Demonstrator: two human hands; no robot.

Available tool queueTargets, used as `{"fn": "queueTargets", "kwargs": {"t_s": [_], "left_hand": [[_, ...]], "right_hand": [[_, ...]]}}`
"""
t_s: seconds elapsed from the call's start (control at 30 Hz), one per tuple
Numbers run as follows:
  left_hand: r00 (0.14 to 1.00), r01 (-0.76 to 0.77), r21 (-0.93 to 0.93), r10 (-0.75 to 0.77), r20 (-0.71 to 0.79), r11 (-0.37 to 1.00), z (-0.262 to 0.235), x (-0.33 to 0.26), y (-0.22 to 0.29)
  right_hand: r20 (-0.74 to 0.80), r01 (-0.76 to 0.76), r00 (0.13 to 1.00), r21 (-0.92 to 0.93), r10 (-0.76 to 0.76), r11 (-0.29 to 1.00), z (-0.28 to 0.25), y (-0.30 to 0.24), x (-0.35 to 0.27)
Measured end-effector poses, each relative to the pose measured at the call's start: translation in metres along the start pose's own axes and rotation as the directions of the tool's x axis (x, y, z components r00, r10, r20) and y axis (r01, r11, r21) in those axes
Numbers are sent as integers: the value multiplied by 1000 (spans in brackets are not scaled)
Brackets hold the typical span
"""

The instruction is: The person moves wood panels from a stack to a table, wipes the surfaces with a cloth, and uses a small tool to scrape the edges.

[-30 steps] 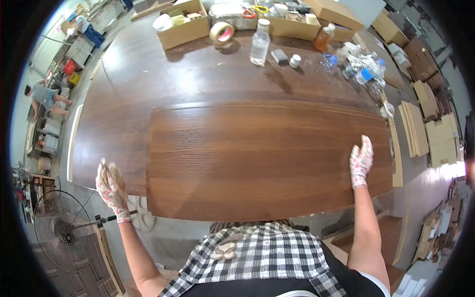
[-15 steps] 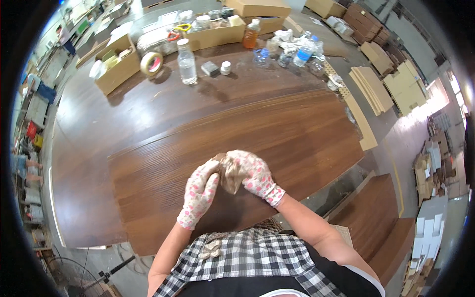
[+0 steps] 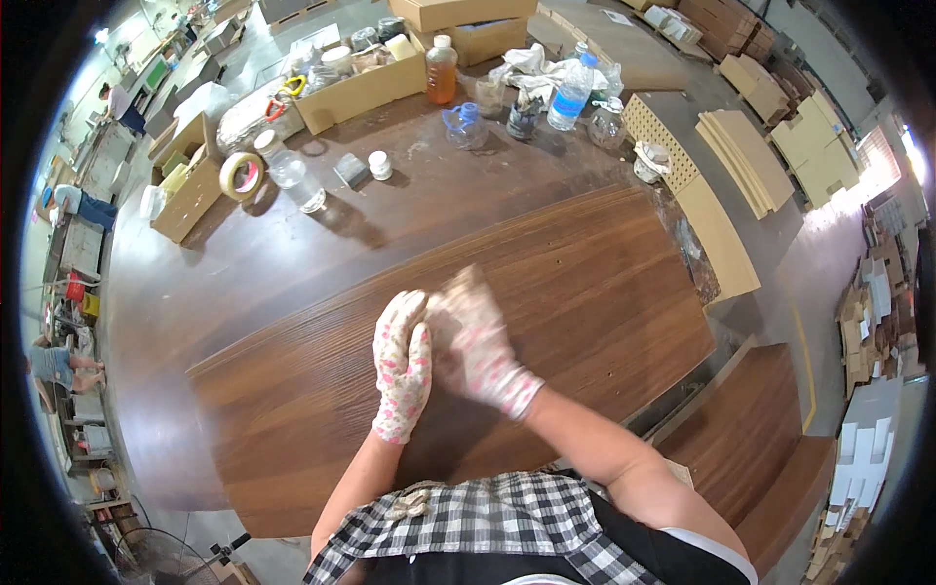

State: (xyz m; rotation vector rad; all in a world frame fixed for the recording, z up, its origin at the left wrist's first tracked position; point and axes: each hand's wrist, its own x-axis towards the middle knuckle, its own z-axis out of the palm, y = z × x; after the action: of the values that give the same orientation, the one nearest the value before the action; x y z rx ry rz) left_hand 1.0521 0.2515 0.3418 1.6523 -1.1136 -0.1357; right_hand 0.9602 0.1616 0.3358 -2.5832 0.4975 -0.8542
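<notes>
Both my hands wear white gloves with a pink floral pattern and hover together above a dark brown wood-grain board (image 3: 322,419). My left hand (image 3: 402,361) has its fingers stretched upward and its thumb a little apart, with nothing visible in it. Close against its right side, my right hand (image 3: 480,356) is smeared by motion. A brownish blur shows at its fingertips; whether this is a crumpled cloth or stained glove tips, I cannot tell.
Beyond the board stand a clear bottle (image 3: 292,175), a tape roll (image 3: 241,176), a small white jar (image 3: 380,166) and an amber-filled bottle (image 3: 442,73). An open cardboard box (image 3: 366,97) holds jars. A blue-labelled water bottle (image 3: 571,93) stands far right. Stacked panels (image 3: 746,448) lie lower right.
The crumpled tan cloth seen between my hands no longer shows clearly. My right hand has swung its fingers upward, and my left hand has straightened. The whole view has shifted and turned slightly.
</notes>
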Motion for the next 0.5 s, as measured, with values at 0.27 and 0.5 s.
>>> {"fn": "queueTargets", "kwargs": {"t_s": [0.27, 0.5], "left_hand": [[924, -266, 190, 194, 330, 945, 42, 14, 18], [992, -120, 89, 123, -36, 989, 34, 12, -5]], "right_hand": [[2, 3, 1000, -164, -3, 986, -41, 80, -17], [4, 54, 998, 193, -56, 980, -4, 49, -3]]}}
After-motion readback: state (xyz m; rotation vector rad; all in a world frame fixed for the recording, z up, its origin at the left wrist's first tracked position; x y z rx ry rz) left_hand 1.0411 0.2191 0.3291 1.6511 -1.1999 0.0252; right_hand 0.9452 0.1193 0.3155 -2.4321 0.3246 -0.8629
